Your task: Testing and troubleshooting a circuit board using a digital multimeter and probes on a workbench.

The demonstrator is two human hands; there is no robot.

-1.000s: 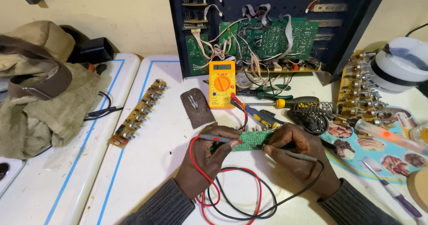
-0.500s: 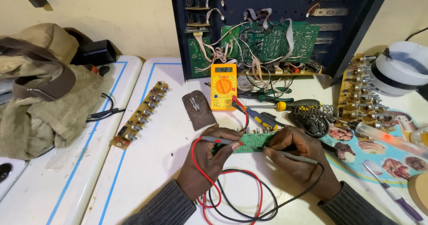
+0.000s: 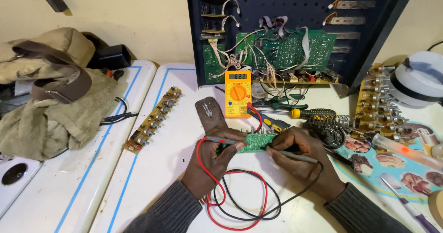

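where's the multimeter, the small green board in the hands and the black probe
multimeter (image 3: 238,92): head view, on its orange dial.
small green board (image 3: 253,143): head view, on its bare middle between the hands.
black probe (image 3: 295,156): head view, on its shaft in the right hand (image 3: 302,161).

The small green circuit board (image 3: 253,143) looks matt, studded with shiny solder. The yellow plastic multimeter (image 3: 238,93) has a smooth, slightly glossy case. Red and black rubbery probe leads (image 3: 240,200) gleam softly on the smooth white counter (image 3: 161,168). The crumpled khaki cloth (image 3: 50,117) looks rough and matt.
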